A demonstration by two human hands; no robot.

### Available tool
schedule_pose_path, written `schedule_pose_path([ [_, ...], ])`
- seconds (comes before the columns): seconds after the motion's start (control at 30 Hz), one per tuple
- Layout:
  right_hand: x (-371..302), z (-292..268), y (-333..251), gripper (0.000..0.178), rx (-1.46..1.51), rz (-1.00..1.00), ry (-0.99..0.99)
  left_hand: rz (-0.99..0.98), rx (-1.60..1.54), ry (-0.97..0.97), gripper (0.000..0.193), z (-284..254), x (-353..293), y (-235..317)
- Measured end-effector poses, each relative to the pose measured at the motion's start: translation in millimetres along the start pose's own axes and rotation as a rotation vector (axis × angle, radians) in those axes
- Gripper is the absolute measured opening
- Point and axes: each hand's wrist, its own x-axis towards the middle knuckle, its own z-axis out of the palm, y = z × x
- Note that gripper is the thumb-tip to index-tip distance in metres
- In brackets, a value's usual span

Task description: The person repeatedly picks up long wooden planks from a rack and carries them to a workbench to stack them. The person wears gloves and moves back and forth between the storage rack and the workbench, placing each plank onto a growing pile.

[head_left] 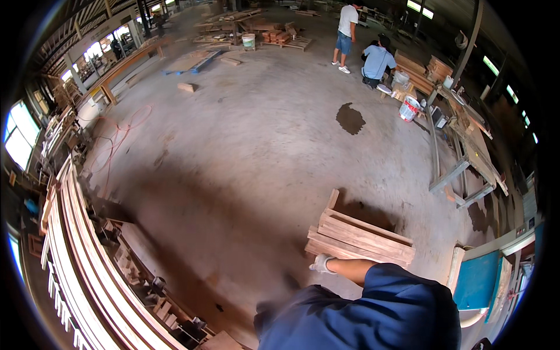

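Grip uncertain — I cannot tell whether it clasps or merely rests — the gloved right hand point(321, 263) sits at the near-left corner of the stacked wooden boards point(367, 234), probably because that exposed end offers an edge for control, with a teal panel point(475, 283) right of the stack and the left hand unseen.

Grey flr point(245, 134) has dk. patch point(350, 119), looped red cord point(118, 128) & wood blk. point(186, 87)
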Motion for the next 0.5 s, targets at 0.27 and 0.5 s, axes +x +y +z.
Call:
schedule_pose_path([
  [0.27,11,0,-32,0.048,-0.019,-0.024,-0.012,-0.120,-0.406,0.051,0.063,-8,63,39],
  [0.5,31,-49,-90,0.043,0.072,-0.026,0.054,0.031,-0.243,-0.036,0.063,8,141,130],
])
